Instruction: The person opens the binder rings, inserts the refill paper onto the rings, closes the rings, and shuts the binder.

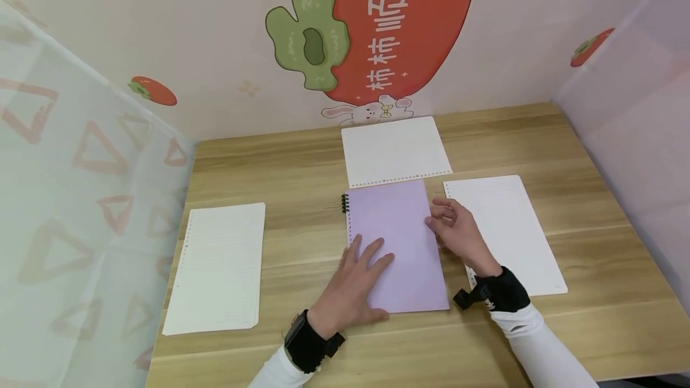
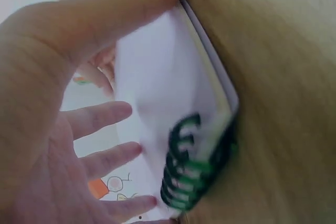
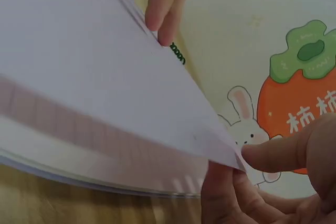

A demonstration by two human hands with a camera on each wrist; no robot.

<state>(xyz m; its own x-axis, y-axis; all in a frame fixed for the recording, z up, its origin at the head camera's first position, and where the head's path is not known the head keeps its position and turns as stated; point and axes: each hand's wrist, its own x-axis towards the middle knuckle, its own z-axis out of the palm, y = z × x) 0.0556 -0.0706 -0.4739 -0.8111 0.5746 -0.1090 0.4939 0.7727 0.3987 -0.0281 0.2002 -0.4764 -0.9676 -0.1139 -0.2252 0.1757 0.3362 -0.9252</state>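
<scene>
A spiral notebook with a lilac cover (image 1: 399,214) lies on the wooden table, its dark green coil rings (image 2: 181,177) along the left edge. My left hand (image 1: 347,289) rests on the cover's lower left with fingers spread, the thumb at the bottom edge. At the upper right edge, my right hand (image 1: 460,232) pinches the cover between thumb and fingers. In the right wrist view the cover (image 3: 105,66) is raised there, and lined pages (image 3: 89,135) show beneath it.
Loose white punched sheets lie around the notebook: a lined stack (image 1: 221,268) at left, a sheet (image 1: 396,151) behind it, and another sheet (image 1: 517,238) at right, partly under my right wrist. Printed cloth walls (image 1: 215,47) stand at the back and sides of the table (image 1: 302,238).
</scene>
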